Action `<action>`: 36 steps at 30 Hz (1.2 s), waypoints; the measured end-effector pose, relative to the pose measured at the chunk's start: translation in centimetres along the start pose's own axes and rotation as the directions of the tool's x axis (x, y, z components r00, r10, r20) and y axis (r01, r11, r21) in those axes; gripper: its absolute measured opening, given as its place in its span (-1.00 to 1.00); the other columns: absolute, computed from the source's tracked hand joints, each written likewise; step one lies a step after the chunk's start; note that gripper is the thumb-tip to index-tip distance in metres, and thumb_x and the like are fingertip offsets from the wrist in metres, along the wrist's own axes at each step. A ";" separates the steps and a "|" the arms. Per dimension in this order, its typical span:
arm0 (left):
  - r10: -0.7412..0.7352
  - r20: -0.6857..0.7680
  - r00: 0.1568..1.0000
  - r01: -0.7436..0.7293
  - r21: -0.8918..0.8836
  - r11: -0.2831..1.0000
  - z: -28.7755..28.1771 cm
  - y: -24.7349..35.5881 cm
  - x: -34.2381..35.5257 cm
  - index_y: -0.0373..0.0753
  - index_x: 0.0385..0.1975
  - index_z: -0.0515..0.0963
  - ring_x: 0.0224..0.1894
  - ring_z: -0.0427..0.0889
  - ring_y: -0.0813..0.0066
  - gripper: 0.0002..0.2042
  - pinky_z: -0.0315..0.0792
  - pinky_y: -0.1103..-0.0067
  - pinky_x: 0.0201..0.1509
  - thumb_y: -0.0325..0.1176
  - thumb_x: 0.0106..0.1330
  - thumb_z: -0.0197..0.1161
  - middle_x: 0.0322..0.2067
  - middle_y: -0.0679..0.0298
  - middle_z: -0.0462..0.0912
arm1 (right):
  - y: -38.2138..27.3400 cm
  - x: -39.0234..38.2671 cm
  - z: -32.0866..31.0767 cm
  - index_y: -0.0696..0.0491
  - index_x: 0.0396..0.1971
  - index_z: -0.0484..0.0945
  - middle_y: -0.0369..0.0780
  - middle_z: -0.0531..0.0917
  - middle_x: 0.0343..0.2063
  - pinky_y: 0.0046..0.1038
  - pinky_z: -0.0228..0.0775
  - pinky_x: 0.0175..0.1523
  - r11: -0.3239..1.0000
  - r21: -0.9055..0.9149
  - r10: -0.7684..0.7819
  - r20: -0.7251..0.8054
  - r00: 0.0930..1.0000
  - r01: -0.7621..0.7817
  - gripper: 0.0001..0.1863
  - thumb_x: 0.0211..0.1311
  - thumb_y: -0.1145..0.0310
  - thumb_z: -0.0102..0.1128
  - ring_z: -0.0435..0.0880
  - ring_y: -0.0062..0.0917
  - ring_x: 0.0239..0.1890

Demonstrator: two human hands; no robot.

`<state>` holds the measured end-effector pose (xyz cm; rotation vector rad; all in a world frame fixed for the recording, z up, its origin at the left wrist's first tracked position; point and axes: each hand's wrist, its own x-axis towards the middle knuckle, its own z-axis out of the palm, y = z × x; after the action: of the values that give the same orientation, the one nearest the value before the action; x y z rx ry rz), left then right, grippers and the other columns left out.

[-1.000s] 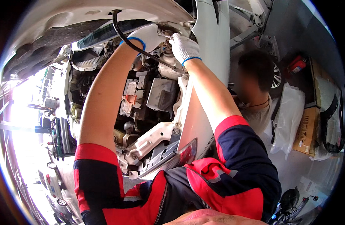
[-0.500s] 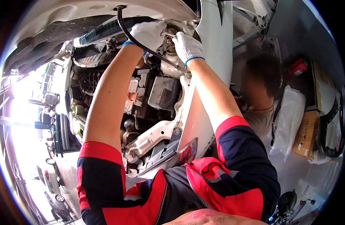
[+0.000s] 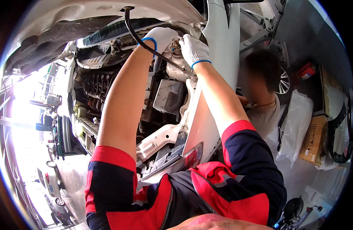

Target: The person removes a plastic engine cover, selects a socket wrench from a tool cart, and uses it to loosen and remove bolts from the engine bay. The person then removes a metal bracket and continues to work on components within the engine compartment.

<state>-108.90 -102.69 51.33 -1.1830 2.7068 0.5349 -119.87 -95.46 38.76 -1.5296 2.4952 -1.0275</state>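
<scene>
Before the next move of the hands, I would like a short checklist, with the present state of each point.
1. White knitted gloves with blue cuffs on left hand and right hand: ok.
2. Bent black rod reaching up to the raised white hood: ok.
3. Rod's lower end firmly seated: cannot tell.
4. Left forearm covered: not ok, bare below the red-banded sleeve.
5. Fingers' grip: cannot tell, gloves hide it.
6. Other person outside the engine bay: ok, beyond the white fender.

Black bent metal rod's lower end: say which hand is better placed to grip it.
Right, probably: the right hand, white-gloved, is nearer that end; the left hand is farther, and the rod crosses over its wrist.
</scene>
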 end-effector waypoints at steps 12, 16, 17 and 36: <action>0.169 -0.146 0.975 -0.062 0.552 0.832 0.2 1.3 0.5 -0.21 -0.11 0.73 -0.10 0.75 0.04 -0.68 0.62 0.25 0.02 -0.21 0.29 0.14 -0.16 0.01 0.77 | 0.4 -0.1 0.4 0.03 -0.10 0.57 0.00 0.76 -0.28 -0.04 0.58 -0.09 1.000 -0.001 -0.004 -0.023 1.000 0.004 -0.66 0.49 0.06 0.04 0.77 -0.07 -0.17; 0.275 -0.354 0.894 0.063 0.706 0.705 0.0 0.4 0.1 -0.17 -0.06 0.73 -0.11 0.76 0.05 -0.64 0.66 0.26 -0.06 -0.21 0.23 0.16 -0.21 0.06 0.78 | 0.4 0.1 0.3 0.04 -0.11 0.57 -0.01 0.76 -0.29 -0.04 0.58 -0.10 1.000 0.003 -0.007 -0.024 1.000 0.007 -0.66 0.48 0.05 0.04 0.77 -0.07 -0.17; 0.148 -0.301 0.942 0.075 0.619 0.782 0.0 0.7 0.3 -0.15 -0.10 0.74 -0.13 0.77 0.09 -0.66 0.66 0.29 -0.09 -0.19 0.24 0.16 -0.23 0.08 0.79 | 0.4 0.2 0.4 0.04 -0.12 0.57 -0.01 0.76 -0.30 -0.04 0.57 -0.10 1.000 -0.003 -0.001 -0.013 1.000 0.001 -0.65 0.48 0.05 0.04 0.77 -0.07 -0.18; 0.026 -0.354 0.935 0.150 0.461 0.875 -0.2 0.7 -1.0 -0.19 -0.22 0.75 -0.11 0.76 -0.01 -0.65 0.61 0.19 -0.02 -0.11 0.27 0.12 -0.21 -0.04 0.76 | 0.8 0.3 1.3 0.01 -0.27 0.61 -0.08 0.79 -0.39 -0.19 0.65 -0.30 0.995 -0.054 -0.089 -0.125 0.988 0.082 -0.77 0.40 0.17 0.13 0.83 -0.18 -0.30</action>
<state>-108.76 -101.65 51.93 -1.3033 2.8087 -0.3931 -120.19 -96.18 37.36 -1.6485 2.5763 -1.1186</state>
